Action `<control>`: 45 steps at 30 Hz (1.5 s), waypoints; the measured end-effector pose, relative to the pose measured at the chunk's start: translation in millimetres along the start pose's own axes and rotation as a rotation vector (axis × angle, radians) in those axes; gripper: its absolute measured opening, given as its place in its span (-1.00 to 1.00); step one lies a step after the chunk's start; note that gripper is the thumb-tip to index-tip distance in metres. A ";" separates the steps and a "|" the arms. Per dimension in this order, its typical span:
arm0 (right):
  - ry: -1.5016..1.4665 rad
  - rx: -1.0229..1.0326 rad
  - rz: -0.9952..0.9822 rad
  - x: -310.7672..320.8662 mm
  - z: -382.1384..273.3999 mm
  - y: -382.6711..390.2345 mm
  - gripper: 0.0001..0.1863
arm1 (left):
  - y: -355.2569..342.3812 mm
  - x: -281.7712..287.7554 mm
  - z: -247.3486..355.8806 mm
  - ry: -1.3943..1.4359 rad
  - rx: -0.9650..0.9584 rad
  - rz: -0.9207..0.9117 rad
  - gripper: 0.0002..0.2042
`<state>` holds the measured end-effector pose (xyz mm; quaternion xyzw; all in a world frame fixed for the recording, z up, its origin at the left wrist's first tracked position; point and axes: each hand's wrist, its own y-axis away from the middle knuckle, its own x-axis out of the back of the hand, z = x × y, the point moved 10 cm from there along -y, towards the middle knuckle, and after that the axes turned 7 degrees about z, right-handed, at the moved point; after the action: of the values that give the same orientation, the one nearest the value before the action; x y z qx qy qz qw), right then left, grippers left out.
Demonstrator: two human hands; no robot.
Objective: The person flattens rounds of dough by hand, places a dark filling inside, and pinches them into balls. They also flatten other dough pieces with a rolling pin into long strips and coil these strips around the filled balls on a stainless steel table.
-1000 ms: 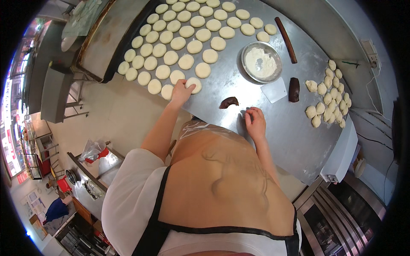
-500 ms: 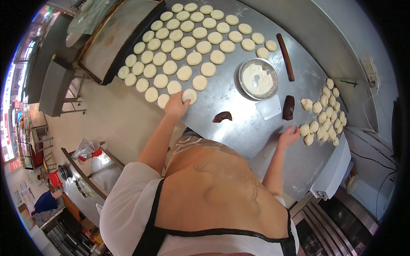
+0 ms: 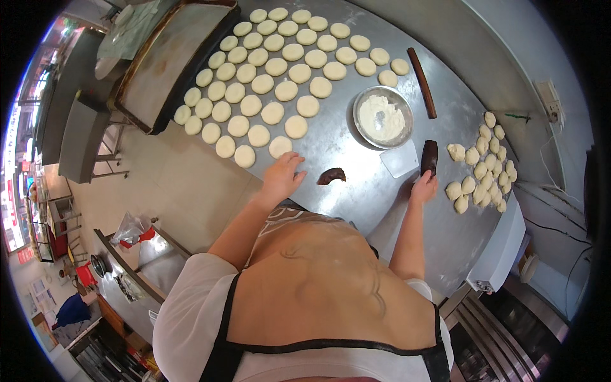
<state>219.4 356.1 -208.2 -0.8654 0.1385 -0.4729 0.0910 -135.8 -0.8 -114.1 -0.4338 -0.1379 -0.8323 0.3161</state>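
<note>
since you're looking straight down at it, the big metal table [image 3: 334, 127] takes up most of your view, with a large rusty-edged tray [image 3: 172, 57] off to the left. your metal bowl [image 3: 375, 141] of white powder [image 3: 385, 111] sits right of centre, and that brown rolling pin [image 3: 422, 83] lies just past it. your left hand [image 3: 283, 178] is loosely spread, fingertips right by the nearest flat dough round [image 3: 280, 147], can't tell if they're touching. your right hand [image 3: 424, 188] has its fingers at the near end of the dark brown block [image 3: 429, 155], which lies on the table right of the bowl; can't tell if you've actually gripped it. white flat scraper [image 3: 400, 162] is between bowl and block, and a curved dark piece [image 3: 331, 176] lies between your hands. rows of dough rounds [image 3: 272, 113] fill the left side, smaller dough lumps [image 3: 480, 170] cluster at far right.
</note>
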 end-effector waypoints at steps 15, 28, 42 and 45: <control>-0.236 0.231 0.023 56.0 -38.7 86.7 -0.62 | -14.3 -107.5 73.5 -0.061 -0.239 -0.277 -0.61; 0.043 0.308 -0.091 35.6 -63.2 -29.4 -0.38 | -16.6 -137.9 177.6 0.018 -0.481 -0.398 -0.55; -0.300 0.210 -0.313 37.2 -29.7 -63.6 -0.45 | -0.2 -175.1 150.9 -0.056 -0.347 -0.584 -0.47; 0.001 0.470 -0.318 47.8 -33.2 -43.8 -0.42 | 9.8 -176.4 161.0 -0.063 -0.413 -0.519 -0.49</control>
<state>222.7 381.0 -139.9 -0.8312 -0.1123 -0.5008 0.2137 47.5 144.6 -163.0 -0.4646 -0.0821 -0.8817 -0.0055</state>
